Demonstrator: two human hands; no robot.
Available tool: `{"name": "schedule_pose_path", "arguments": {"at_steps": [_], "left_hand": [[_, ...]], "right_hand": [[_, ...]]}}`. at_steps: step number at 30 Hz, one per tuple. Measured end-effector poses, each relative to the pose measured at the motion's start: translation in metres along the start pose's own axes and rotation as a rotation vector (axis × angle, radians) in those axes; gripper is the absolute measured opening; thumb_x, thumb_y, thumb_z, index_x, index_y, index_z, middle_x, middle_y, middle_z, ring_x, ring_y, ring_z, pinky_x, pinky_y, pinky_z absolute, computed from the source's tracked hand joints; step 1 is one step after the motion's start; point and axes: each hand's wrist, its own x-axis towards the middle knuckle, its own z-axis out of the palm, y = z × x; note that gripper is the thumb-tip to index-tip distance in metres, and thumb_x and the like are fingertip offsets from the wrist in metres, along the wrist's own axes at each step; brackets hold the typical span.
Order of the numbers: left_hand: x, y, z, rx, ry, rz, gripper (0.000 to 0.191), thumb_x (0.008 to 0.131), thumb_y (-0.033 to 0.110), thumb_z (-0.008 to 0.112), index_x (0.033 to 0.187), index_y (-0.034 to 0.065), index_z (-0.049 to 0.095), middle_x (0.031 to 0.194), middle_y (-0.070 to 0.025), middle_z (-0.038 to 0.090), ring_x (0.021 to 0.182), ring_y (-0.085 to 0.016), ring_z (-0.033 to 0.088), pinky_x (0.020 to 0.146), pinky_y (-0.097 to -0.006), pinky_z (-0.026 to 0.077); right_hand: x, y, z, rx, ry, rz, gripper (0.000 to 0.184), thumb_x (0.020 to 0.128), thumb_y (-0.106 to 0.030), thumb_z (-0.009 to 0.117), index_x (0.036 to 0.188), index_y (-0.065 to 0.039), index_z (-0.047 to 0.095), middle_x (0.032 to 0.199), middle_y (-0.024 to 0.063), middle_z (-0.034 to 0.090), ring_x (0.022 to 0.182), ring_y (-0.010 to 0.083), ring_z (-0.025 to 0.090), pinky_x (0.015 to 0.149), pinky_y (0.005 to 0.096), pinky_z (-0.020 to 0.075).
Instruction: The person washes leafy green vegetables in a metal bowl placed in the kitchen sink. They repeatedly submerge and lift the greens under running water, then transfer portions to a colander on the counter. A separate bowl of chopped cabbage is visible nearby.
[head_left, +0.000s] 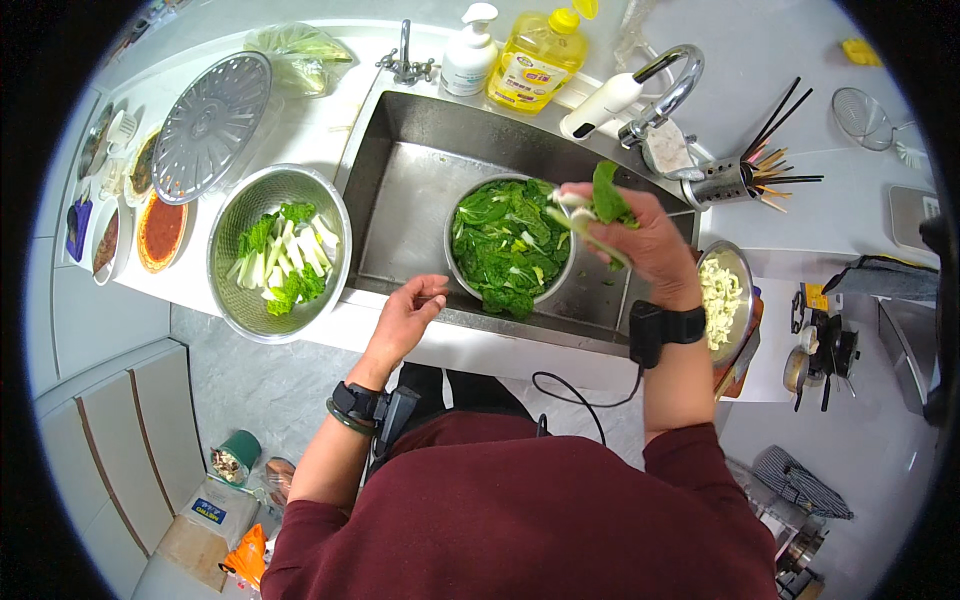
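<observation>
Leafy green vegetable pieces with pale stalks are gripped in my right hand, raised over the right part of the steel sink. Below and to its left, a round metal bowl stands in the basin, heaped with wet green leaves. My left hand hovers by the sink's front edge, fingers slightly parted and nothing in them. To its left on the counter sits a steel colander holding cut pale stalks and bright green leaves.
A chrome faucet arches over the sink's back right, beside a chopstick holder. Two soap bottles stand behind the basin. A bowl of pale chopped food is at right; a plastic lid and several dishes crowd the left.
</observation>
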Motion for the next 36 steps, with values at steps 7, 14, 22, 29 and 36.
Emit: {"name": "schedule_pose_path", "arguments": {"at_steps": [7,14,22,29,36], "left_hand": [[-0.008,-0.006,-0.008,0.044,0.005,0.007,0.034,0.096,0.005,0.060,0.130,0.0018,0.056,0.119,-0.0067,0.066,0.105,-0.011,0.060,0.094,-0.0270,0.048],[-0.011,-0.011,-0.009,0.057,0.036,0.026,0.033,0.096,0.005,0.060,0.129,0.0012,0.057,0.117,-0.0076,0.066,0.105,-0.013,0.060,0.095,-0.0274,0.048],[-0.018,-0.017,-0.013,0.157,0.083,0.141,0.032,0.095,0.006,0.062,0.127,0.0034,0.058,0.110,-0.0064,0.069,0.098,-0.013,0.064,0.089,-0.0284,0.051],[-0.026,-0.019,-0.021,0.187,0.152,0.114,0.033,0.090,0.005,0.065,0.123,0.0053,0.061,0.108,-0.0116,0.071,0.096,-0.022,0.068,0.087,-0.0327,0.054],[-0.033,-0.022,-0.026,0.216,0.177,0.195,0.034,0.089,0.004,0.063,0.122,0.0061,0.061,0.109,-0.0116,0.071,0.096,-0.023,0.069,0.086,-0.0339,0.053]], "right_hand": [[0.032,0.170,0.011,-1.019,-0.063,0.455,0.038,0.086,-0.023,0.072,0.119,-0.005,0.067,0.115,0.0227,0.067,0.104,0.0326,0.066,0.090,0.0394,0.0513],[0.007,0.086,-0.009,-0.038,0.134,0.069,0.039,0.089,-0.019,0.070,0.125,-0.006,0.064,0.107,0.0111,0.069,0.093,0.0192,0.064,0.084,0.0302,0.0513],[0.039,0.147,0.040,-1.000,0.034,0.204,0.032,0.089,-0.024,0.069,0.113,-0.003,0.066,0.110,0.0221,0.067,0.101,0.0401,0.065,0.085,0.0450,0.0521],[0.086,0.009,0.153,-0.453,-0.019,-0.301,0.044,0.091,-0.018,0.066,0.134,-0.007,0.059,0.108,0.0071,0.070,0.090,0.0134,0.062,0.083,0.0310,0.0500],[0.170,-0.030,0.280,-0.197,-0.195,0.027,0.085,0.084,-0.030,0.078,0.148,0.004,0.034,0.138,0.0196,0.054,0.120,0.0231,0.056,0.101,0.0310,0.0446]]}}
